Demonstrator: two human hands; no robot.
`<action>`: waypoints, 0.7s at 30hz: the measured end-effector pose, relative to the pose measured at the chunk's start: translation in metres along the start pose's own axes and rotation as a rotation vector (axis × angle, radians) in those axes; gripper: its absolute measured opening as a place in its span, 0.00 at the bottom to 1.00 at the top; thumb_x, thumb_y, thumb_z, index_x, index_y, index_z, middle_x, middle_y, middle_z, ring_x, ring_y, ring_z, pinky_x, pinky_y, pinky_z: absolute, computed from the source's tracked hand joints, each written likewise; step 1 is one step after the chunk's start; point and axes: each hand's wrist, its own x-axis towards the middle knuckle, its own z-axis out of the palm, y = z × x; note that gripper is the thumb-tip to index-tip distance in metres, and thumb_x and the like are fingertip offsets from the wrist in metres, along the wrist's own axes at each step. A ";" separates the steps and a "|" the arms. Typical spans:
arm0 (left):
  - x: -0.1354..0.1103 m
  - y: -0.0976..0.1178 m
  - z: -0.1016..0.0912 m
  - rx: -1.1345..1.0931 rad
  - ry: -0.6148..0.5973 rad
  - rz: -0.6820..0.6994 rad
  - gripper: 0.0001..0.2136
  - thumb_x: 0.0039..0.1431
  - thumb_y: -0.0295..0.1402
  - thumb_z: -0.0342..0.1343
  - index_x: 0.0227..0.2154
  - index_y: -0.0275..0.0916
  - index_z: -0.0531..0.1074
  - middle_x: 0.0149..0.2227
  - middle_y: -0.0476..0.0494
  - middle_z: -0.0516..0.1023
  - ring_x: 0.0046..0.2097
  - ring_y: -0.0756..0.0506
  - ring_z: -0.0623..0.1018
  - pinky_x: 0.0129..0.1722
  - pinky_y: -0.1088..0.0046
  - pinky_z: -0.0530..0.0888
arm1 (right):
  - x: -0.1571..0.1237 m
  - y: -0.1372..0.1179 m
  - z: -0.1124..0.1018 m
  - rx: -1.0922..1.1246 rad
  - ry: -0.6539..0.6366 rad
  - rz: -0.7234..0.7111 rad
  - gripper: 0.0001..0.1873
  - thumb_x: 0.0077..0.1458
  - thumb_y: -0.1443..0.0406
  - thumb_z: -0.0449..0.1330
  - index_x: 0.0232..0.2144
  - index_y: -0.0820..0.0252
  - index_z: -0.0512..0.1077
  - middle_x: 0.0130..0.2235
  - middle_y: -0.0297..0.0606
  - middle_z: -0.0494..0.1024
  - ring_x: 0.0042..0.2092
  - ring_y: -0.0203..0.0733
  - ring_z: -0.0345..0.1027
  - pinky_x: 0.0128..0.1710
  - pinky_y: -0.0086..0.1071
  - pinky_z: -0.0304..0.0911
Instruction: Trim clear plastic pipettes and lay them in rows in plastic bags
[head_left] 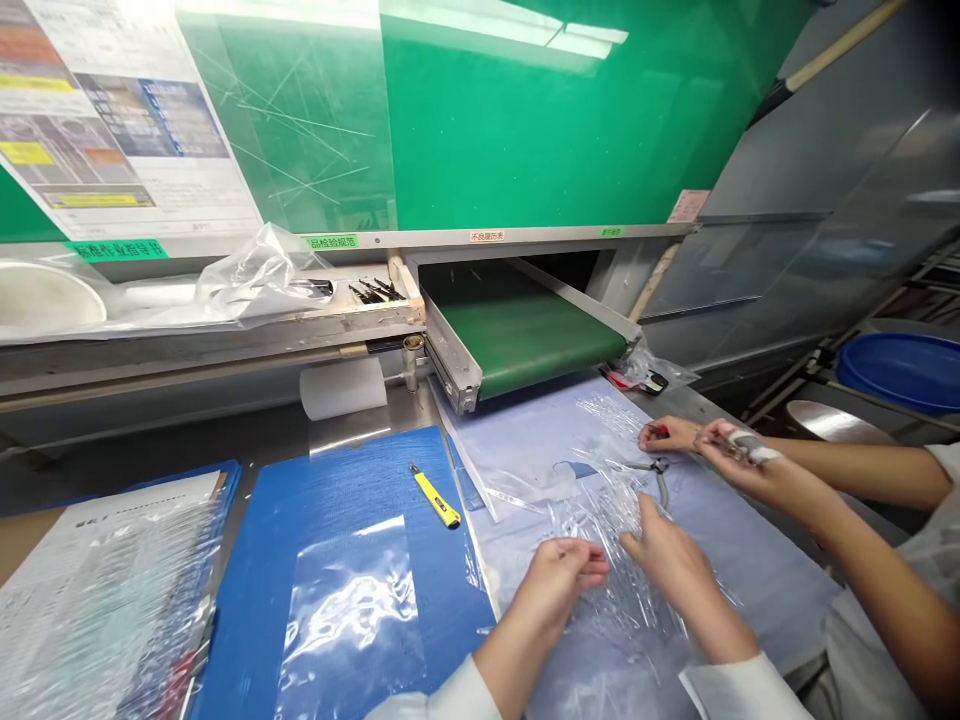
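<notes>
A crinkled, glassy bundle of clear plastic (604, 545) lies on a pale blue sheet (750, 590). The right hand (671, 565) rests on it with fingers slightly spread; the left hand (559, 585) curls at its edge, fingertips drawn together, pinching anything or not I cannot tell. A co-worker's hands (739, 445) are just beside pliers (658, 470).
</notes>
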 end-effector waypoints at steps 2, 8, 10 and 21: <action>0.016 -0.006 0.015 -0.003 0.012 0.022 0.18 0.32 0.43 0.68 0.23 0.33 0.74 0.28 0.43 0.75 0.39 0.42 0.73 0.44 0.66 0.65 | 0.003 -0.001 -0.005 0.053 0.027 0.007 0.23 0.50 0.65 0.48 0.50 0.65 0.59 0.30 0.44 0.76 0.33 0.50 0.71 0.28 0.32 0.55; 0.048 -0.003 0.038 -0.117 -0.081 0.108 0.26 0.36 0.54 0.62 0.30 0.34 0.74 0.34 0.40 0.77 0.44 0.39 0.73 0.47 0.67 0.64 | 0.012 -0.017 -0.008 0.236 0.063 -0.018 0.26 0.50 0.60 0.49 0.51 0.63 0.58 0.35 0.41 0.77 0.36 0.47 0.72 0.32 0.31 0.61; 0.053 0.003 0.038 -0.159 -0.122 0.113 0.27 0.38 0.55 0.60 0.33 0.35 0.73 0.36 0.38 0.77 0.44 0.39 0.74 0.45 0.67 0.66 | 0.013 -0.026 -0.004 0.273 0.063 -0.030 0.25 0.51 0.59 0.48 0.50 0.65 0.59 0.35 0.43 0.77 0.36 0.47 0.72 0.32 0.31 0.62; 0.086 0.009 0.008 -0.232 -0.092 0.058 0.06 0.42 0.26 0.59 0.27 0.38 0.74 0.33 0.43 0.78 0.45 0.39 0.74 0.50 0.63 0.64 | 0.001 -0.052 0.021 0.388 0.057 -0.237 0.29 0.49 0.58 0.49 0.50 0.71 0.64 0.50 0.54 0.69 0.53 0.53 0.62 0.51 0.39 0.57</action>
